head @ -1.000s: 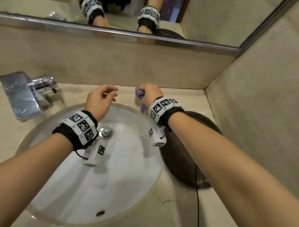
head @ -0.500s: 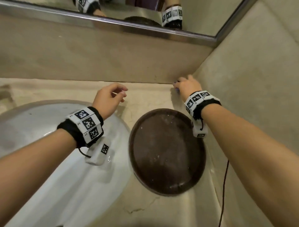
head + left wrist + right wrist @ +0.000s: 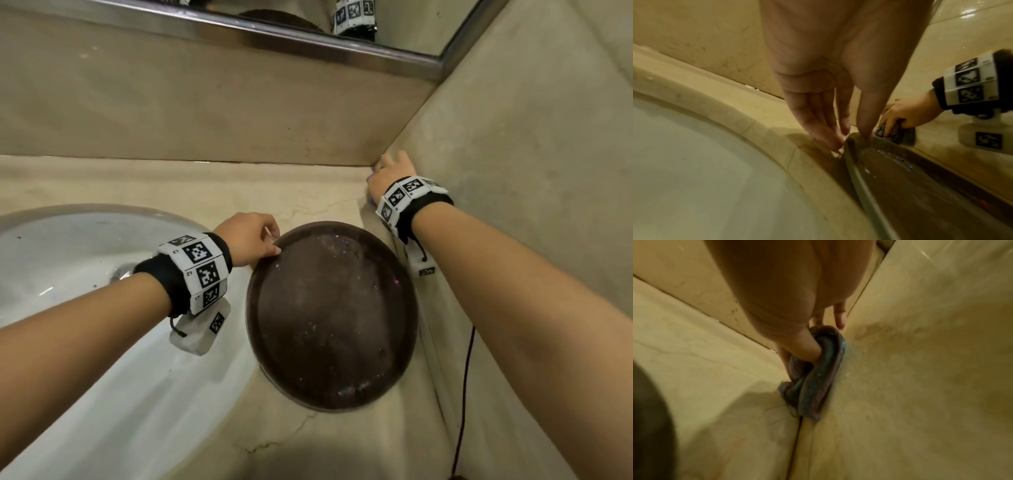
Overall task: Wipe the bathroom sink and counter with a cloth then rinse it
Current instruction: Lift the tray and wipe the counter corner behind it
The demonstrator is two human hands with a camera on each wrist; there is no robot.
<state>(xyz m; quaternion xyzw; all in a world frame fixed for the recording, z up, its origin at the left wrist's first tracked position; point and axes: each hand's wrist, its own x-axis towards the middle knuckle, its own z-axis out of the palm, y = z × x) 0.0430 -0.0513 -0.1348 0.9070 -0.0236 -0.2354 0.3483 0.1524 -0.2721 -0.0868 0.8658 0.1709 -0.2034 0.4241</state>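
My right hand (image 3: 388, 174) grips a bunched purple-blue cloth (image 3: 813, 374) and presses it onto the beige counter (image 3: 205, 192) in the far right corner, where the back and side walls meet. In the head view only a sliver of the cloth (image 3: 370, 178) shows under the hand. The left wrist view also shows the cloth (image 3: 898, 134) under those fingers. My left hand (image 3: 274, 246) pinches the near-left rim of a round brown tray (image 3: 255, 308), thumb (image 3: 865, 133) inside the rim and fingers outside. The white sink (image 3: 68, 291) lies to the left.
The tray fills most of the counter between the sink and the side wall (image 3: 531, 171). A metal-framed mirror (image 3: 308, 37) runs above the back wall. A thin dark cable (image 3: 462, 394) hangs along the right wall. The sink's drain (image 3: 120, 270) shows beside my left wrist.
My right hand has carried the cloth from the sink's back rim to the far right corner. My left hand has moved right onto the tray's rim. The view swung right and the tap left the frame.
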